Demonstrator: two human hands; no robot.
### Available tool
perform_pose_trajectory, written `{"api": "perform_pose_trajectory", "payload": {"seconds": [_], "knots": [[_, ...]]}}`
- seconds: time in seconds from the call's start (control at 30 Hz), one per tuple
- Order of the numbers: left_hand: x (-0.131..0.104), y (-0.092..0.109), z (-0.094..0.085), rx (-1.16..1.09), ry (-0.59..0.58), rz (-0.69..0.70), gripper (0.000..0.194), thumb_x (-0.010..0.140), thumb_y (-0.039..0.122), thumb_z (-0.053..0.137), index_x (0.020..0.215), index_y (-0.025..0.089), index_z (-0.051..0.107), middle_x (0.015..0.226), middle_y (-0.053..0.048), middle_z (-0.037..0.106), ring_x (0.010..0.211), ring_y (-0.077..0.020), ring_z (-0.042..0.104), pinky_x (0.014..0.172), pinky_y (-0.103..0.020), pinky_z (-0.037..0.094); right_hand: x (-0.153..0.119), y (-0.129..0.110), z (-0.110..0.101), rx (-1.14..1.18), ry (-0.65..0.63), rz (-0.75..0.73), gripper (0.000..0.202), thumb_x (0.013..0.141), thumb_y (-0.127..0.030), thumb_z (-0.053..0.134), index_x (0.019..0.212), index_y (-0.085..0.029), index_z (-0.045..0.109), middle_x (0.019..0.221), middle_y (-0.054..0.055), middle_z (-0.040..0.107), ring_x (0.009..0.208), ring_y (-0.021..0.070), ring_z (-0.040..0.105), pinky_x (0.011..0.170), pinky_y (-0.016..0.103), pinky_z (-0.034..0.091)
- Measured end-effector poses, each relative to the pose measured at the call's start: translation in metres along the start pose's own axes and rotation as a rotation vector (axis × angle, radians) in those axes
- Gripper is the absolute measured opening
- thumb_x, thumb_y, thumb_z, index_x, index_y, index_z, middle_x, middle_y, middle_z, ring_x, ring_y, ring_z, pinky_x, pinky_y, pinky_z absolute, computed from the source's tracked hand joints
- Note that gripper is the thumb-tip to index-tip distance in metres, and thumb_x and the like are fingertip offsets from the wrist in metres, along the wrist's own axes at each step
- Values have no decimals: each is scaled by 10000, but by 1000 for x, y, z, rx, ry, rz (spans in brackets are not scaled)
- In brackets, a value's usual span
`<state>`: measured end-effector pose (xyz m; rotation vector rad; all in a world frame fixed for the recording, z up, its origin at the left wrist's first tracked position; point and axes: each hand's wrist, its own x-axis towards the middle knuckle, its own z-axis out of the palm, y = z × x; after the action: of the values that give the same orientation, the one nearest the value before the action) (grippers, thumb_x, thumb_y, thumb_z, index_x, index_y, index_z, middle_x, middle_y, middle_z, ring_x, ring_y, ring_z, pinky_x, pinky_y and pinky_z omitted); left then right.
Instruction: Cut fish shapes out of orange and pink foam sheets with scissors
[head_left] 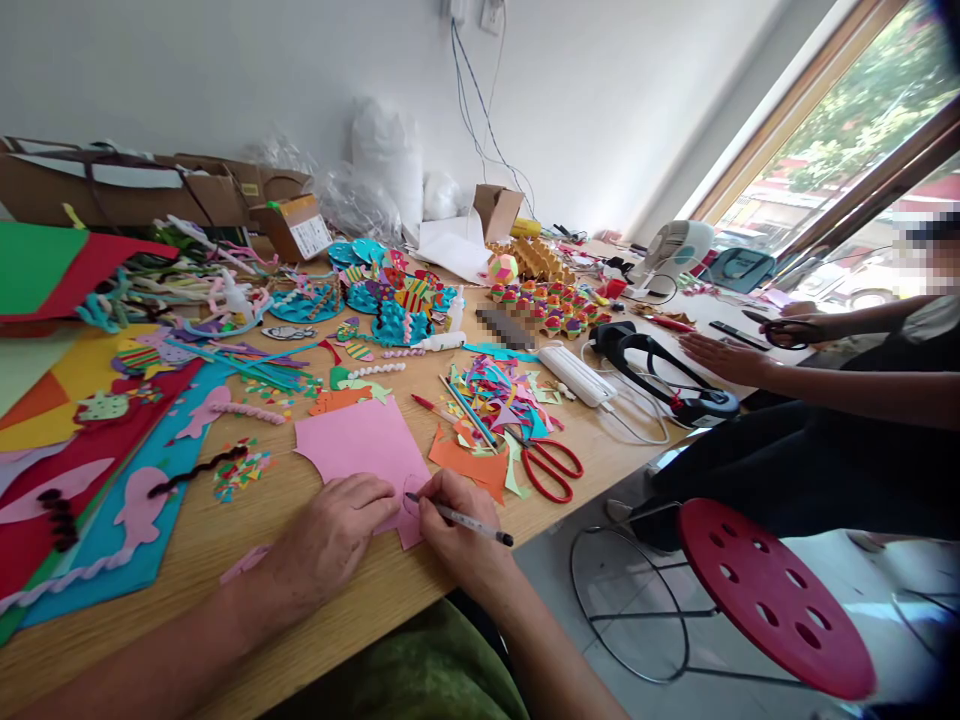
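A pink sheet (pixel 360 440) lies on the wooden table (pixel 199 545) directly before the person, a curved line drawn near its right-hand edge. The right hand (pixel 461 530) grips a clear-barrelled pen (pixel 469 521) with a black end, its tip down at that line. The left hand (pixel 341 525) grasps nothing; it rests with bent fingers on the sheet's lower part, fingertips just beside the line. Right of the sheet are an orange scrap (pixel 472 468) and, next to it, red-handled scissors (pixel 551 470). Beyond them sits a heap of coloured paper scraps (pixel 495 390), with a white power strip (pixel 576 376) near it. On the left, a pink fish cutout (pixel 141 508) lies on a blue sheet (pixel 139 570), a dark twisted strip (pixel 199 470) reaching from it towards a small pile of paper bits (pixel 241 475). Farther right, a co-worker has one hand (pixel 724 358) spread low over the table and the other at a pair of dark scissors (pixel 787 332). A red stool (pixel 772 595) stands below, beside the table.
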<state>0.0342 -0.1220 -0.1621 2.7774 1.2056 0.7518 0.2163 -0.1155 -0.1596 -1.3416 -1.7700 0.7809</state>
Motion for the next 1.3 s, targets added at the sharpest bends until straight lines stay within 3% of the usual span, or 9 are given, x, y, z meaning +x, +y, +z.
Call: {"api": "perform_pose_trajectory", "payload": {"seconds": [0.63, 0.8, 1.3], "knots": [[-2, 0, 4, 6, 13, -14, 455, 781, -30, 343, 974, 200, 684, 1003, -77, 730, 937, -201, 652, 792, -317, 532, -2, 3, 0, -40, 27, 9, 118, 726, -137, 486, 654, -217, 532, 574, -17, 576, 528, 142, 525, 529, 234, 354], [-1, 0, 1, 11, 7, 36, 454, 787, -26, 331, 972, 180, 691, 993, -92, 735, 910, -206, 664, 765, -321, 544, -3, 2, 0, -107, 53, -18, 119, 739, -143, 460, 659, -222, 496, 588, -4, 576, 533, 152, 531, 532, 246, 349], [-2, 0, 0, 29, 32, 38, 448, 800, -34, 328, 963, 169, 693, 987, -106, 736, 899, -221, 672, 747, -337, 553, -3, 5, 5, -122, 122, -9, 92, 751, -174, 434, 674, -225, 437, 512, -48, 435, 455, 135, 448, 481, 238, 308]]}}
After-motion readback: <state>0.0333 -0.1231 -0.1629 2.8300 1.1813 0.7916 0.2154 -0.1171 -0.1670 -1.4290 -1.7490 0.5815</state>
